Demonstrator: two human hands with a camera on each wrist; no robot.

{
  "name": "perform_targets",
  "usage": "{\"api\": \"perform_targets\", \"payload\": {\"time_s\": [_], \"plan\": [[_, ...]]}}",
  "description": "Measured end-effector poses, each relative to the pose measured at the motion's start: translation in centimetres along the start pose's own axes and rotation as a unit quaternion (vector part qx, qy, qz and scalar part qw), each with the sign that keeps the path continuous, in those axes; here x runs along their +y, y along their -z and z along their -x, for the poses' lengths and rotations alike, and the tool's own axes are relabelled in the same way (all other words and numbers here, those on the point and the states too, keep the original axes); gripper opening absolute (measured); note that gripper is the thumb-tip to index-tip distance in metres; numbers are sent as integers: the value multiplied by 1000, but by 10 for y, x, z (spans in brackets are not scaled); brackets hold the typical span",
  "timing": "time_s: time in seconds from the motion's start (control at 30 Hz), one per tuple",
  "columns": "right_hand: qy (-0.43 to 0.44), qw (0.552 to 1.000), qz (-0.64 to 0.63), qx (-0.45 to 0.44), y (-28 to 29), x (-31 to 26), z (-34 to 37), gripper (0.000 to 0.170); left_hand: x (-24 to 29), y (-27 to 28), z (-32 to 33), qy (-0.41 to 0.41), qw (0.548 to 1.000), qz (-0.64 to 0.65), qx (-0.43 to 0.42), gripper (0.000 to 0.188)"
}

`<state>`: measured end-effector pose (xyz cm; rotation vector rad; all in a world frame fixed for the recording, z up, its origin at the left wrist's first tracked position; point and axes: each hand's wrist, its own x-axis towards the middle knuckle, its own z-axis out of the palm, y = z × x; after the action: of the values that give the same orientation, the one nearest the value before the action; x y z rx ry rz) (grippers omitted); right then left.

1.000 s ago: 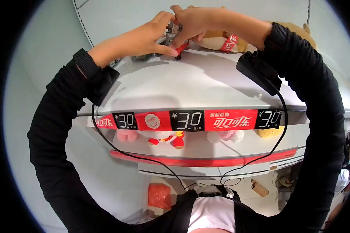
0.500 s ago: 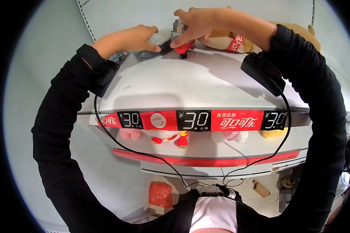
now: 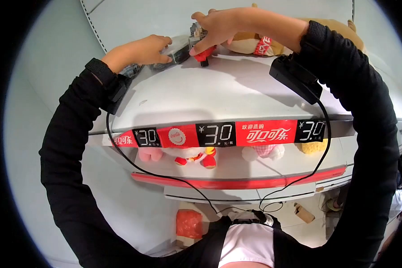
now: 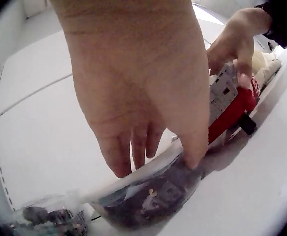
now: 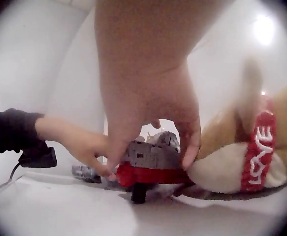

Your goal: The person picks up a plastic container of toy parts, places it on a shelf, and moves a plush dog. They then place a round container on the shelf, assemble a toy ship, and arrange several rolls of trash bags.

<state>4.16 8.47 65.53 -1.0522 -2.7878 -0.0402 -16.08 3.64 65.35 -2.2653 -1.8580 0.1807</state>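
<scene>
Over the last second the left hand (image 3: 145,48) has drawn away from the right hand (image 3: 219,27), leaving the grey-and-red model (image 5: 151,158) to the right hand alone and turning the left to a clear-covered packet (image 4: 148,199). The right fingers grip the model's two ends, partly spread, its black foot low over the shelf (image 3: 201,98). The left fingers, nearly straight, reach behind the packet's upper edge, thumb in front; whether they pinch it I cannot tell. Beside the right fingertips lies a plush toy (image 5: 219,172).
</scene>
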Motion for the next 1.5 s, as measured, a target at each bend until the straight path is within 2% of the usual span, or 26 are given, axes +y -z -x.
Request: {"api": "perform_targets", "payload": {"time_s": [0.1,0.2,0.27,0.37,0.43,0.5,0.53,0.6,0.7,0.77,0.8,0.9,1.0,1.03,1.07,1.1,1.2,1.27,1.37,1.43,1.47,1.5], "plan": [[8,1000,-9,-14,5,-2,9,104,3,1,6,5,1000,-21,18,59],[21,997,-71,5,14,-3,26,84,8,9,21,-19,997,-42,63,59],[40,998,0,53,22,-2,40,67,7,8,35,-73,983,-59,155,57],[75,992,73,72,31,-2,67,61,27,18,66,-136,960,-53,241,53],[96,986,103,93,33,-13,113,58,45,19,87,-149,939,-93,294,50],[100,986,100,91,33,-21,145,55,82,20,118,-101,943,-75,307,47],[105,986,94,92,30,-21,156,53,90,18,130,-104,942,-87,308,48],[100,993,25,51,30,-25,176,50,102,6,151,-107,938,-105,313,48],[208,963,-150,83,17,-12,209,52,122,-12,182,-95,934,-104,327,48],[283,926,-217,123,-2,11,227,56,142,-34,196,-104,925,4,366,48],[261,935,-207,121,-9,13,241,54,151,-49,200,-109,915,57,385,48],[197,958,-178,109,-36,6,289,48,173,-80,210,-168,907,132,363,42],[162,946,-279,15,-73,7,318,46,185,-125,208,-274,890,109,347,34],[130,946,-291,-51,-87,11,327,44,191,-143,203,-308,880,98,349,30],[124,936,-325,-58,-109,16,333,42,196,-162,197,-341,867,87,352,25],[88,929,-334,-130,-129,23,338,40,200,-180,193,-339,875,90,334,21],[-22,925,-315,-209,-212,41,365,40,208,-244,184,-320,894,93,298,15],[-81,934,-297,-179,-278,53,383,38,214,-286,183,-277,910,133,278,14],[-181,898,-344,-206,-348,65,387,40,223,-344,183,-207,924,214,241,13],[-190,895,-327,-235,-396,77,391,40,223,-385,179,-175,930,255,201,13],[-193,895,-317,-249,-417,83,393,40,223,-399,175,-180,924,271,200,11],[-202,892,-315,-255,-436,86,394,40,222,-419,178,-184,935,255,162,9]]}}
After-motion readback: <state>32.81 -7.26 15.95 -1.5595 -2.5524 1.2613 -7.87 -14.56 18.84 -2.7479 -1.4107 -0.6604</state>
